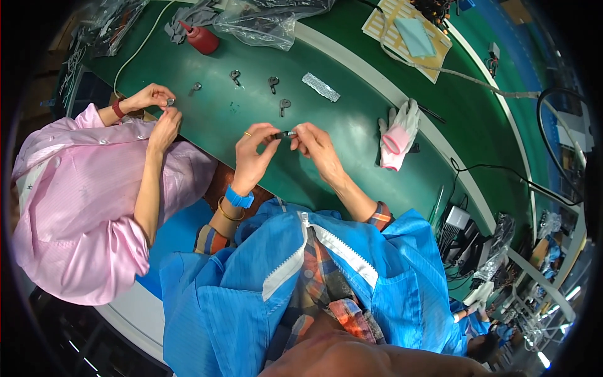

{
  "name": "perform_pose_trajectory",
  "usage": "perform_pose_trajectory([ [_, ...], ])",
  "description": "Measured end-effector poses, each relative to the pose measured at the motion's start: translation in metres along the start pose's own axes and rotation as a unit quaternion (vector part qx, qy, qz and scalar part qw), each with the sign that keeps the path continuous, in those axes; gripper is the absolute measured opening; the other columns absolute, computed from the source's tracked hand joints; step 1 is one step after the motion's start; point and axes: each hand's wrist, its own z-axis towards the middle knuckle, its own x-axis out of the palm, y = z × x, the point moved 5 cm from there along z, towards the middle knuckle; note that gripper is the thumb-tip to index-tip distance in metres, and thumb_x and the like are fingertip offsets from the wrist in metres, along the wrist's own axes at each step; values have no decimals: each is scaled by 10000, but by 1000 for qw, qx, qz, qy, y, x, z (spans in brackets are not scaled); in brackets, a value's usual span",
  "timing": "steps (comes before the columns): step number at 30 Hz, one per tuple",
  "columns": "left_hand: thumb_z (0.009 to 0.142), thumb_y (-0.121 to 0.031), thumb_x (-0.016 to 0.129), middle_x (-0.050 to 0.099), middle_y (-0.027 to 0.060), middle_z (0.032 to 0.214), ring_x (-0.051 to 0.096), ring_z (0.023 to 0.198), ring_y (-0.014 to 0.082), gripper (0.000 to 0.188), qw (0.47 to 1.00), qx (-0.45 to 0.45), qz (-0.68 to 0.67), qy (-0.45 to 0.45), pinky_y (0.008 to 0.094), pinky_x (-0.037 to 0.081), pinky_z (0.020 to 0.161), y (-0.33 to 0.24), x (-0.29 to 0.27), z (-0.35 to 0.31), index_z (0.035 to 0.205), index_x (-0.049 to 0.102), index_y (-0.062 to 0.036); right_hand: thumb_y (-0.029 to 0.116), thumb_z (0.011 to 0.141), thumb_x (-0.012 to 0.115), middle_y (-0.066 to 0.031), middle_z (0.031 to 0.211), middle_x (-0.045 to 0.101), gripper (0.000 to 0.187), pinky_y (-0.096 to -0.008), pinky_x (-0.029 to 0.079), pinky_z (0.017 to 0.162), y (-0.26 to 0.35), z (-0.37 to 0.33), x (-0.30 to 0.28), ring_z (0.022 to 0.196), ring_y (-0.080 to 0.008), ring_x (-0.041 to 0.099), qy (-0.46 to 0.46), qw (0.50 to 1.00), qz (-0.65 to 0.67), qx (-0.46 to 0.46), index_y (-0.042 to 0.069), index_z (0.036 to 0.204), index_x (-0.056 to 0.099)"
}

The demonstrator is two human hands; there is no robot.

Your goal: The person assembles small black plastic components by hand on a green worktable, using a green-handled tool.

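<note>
Over the green table (217, 119), my left hand (254, 154) and my right hand (318, 149) pinch a small dark part (284, 134) between their fingertips. It looks flat with a shiny end; its exact kind is too small to make out. Just beyond my hands lie several small black parts, each with a round head and a short stem: one part (284, 107) nearest, another part (273, 83) behind it, and one more (235, 76) farther left. A crinkled silver strip (321, 87) rests to their right.
At my left, a co-worker in pink holds a small part in two hands (161, 116). A red squeeze bottle (202, 39) and a clear plastic bag (257, 22) are at the back. White-and-pink gloves (399, 133) lie to the right, near cables and a yellow board (386, 34).
</note>
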Motion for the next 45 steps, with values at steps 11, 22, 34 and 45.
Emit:
perform_pose_trajectory([
  [11, 740, 52, 624, 574, 81, 960, 511, 708, 139, 170, 996, -23, -78, 21, 234, 440, 651, -10, 7, -19, 909, 616, 37, 238, 933, 499, -9, 693, 546, 201, -157, 304, 505, -2, -17, 8, 574, -36, 393, 49, 996, 77, -4, 59, 867, 564],
  [22, 776, 78, 605, 556, 79, 958, 525, 731, 129, 159, 959, -100, -263, 23, 216, 450, 674, 2, 13, -28, 934, 592, 62, 243, 940, 494, -13, 686, 537, 209, -159, 309, 504, 1, -25, 11, 577, -37, 400, 64, 986, 152, -2, 54, 873, 554],
  [34, 786, 82, 598, 547, 88, 979, 544, 742, 136, 169, 974, -50, -220, 11, 220, 472, 694, 0, 30, -62, 954, 580, 74, 229, 929, 517, -10, 679, 538, 185, -147, 307, 495, -25, -46, -7, 568, -36, 420, 58, 995, 84, 10, 65, 848, 544],
  [45, 788, 80, 600, 555, 95, 992, 551, 745, 135, 185, 956, -100, -274, 11, 226, 477, 693, 23, 37, -56, 971, 576, 71, 239, 934, 503, -6, 673, 531, 204, -148, 306, 494, -31, -36, -11, 568, -36, 416, 74, 991, 112, 24, 66, 835, 543],
])
